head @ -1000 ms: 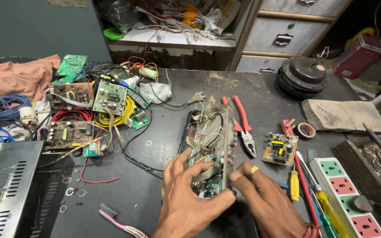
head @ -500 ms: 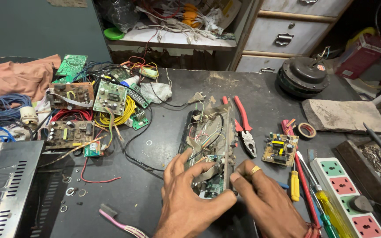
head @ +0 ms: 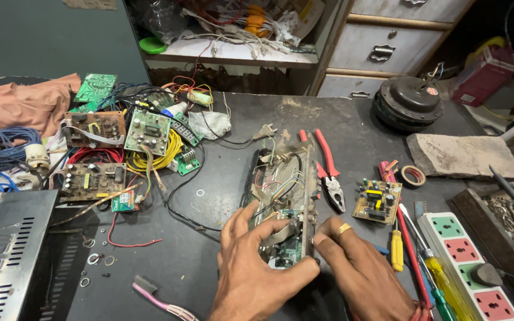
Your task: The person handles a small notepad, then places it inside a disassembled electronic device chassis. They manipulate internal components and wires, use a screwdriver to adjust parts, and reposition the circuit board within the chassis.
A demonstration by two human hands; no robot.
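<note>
Cupping opened chassis (head: 284,196), both hands

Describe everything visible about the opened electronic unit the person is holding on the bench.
The opened electronic unit is a long, narrow assembly lying on the dark workbench, its length running away from the camera. Thin coloured wires cross its inside, and a green circuit board shows at the near end. A metal-looking strip runs along its right edge. The left hand grips the near end with the fingers laid over the board; the right hand, wearing a ring, presses against the right edge. Red-handled pliers lie just beside it.
</note>
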